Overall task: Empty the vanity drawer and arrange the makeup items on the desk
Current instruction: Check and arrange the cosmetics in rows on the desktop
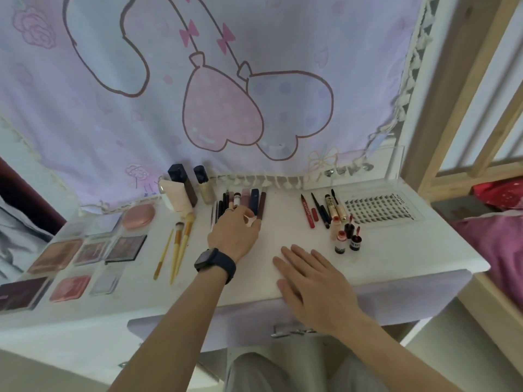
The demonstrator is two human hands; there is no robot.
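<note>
Right of the brushes (184,239), the left hand (235,232) touches thin sticks (255,202); its grip I cannot tell. They look light and roll easily; pinch mid-stick. The right hand (314,281) lies flat.

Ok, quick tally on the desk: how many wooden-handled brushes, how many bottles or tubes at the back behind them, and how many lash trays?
Wooden-handled brushes: 3
Bottles or tubes at the back: 3
Lash trays: 1
Total: 7

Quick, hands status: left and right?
Left hand: fingers curled at the row of lip pencils; grip cannot be told.
Right hand: open, fingers straight, over the desk.
</note>
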